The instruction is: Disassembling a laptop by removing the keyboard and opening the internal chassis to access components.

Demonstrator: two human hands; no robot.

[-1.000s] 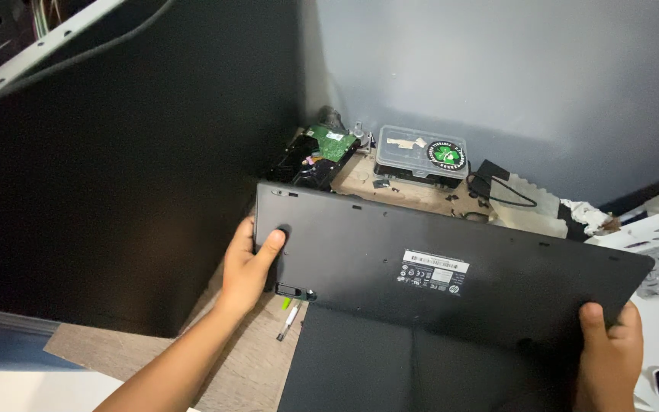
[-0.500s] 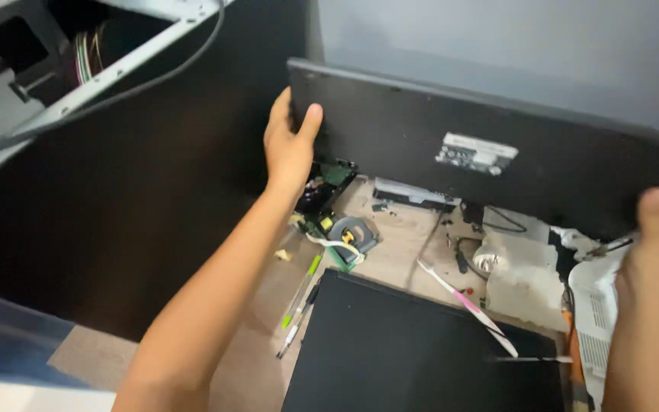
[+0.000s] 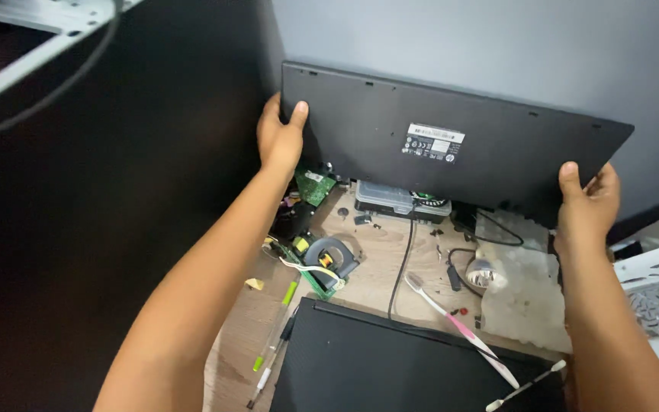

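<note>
I hold a long, flat black keyboard with its underside facing me, raised upright against the grey wall. My left hand grips its left end, thumb on the near face. My right hand grips its lower right corner. A white label sits near the middle of the underside. Below it on the wooden desk lies a black laptop, closed, close to me.
On the desk lie a clear parts box, a green circuit board, a small board with a round coil, a pink-and-white toothbrush, green pens and a black cable. A tall black panel stands left; white metal parts lie right.
Both hands have lifted the keyboard from lying low over the desk to standing high against the wall, which uncovered the clutter on the desk beneath it.
</note>
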